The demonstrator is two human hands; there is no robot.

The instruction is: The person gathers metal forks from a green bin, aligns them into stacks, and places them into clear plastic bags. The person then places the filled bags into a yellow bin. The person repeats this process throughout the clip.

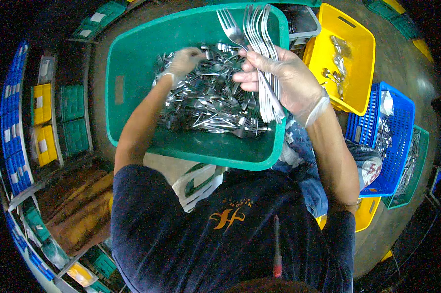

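Note:
A large green plastic tub (196, 155) holds a loose heap of metal forks (213, 106). My left hand (185, 62), in a clear glove, reaches into the tub over the upper left of the heap. Its fingers are curled and blurred; whether they hold a fork cannot be told. Gloved too, my right hand (290, 77) grips a bunch of nested metal forks (268, 84) above the tub's right side, tines toward the top of the picture. One fork (230, 27) in that hand leans apart from the others, its tines to the left.
Right of the tub stand a yellow bin (365, 66) with some spoons, a blue perforated basket (401, 143) with cutlery and a green basket (421, 164) with more. A grey tray (304, 34) lies behind. Shelves with blue, yellow and green bins line the left.

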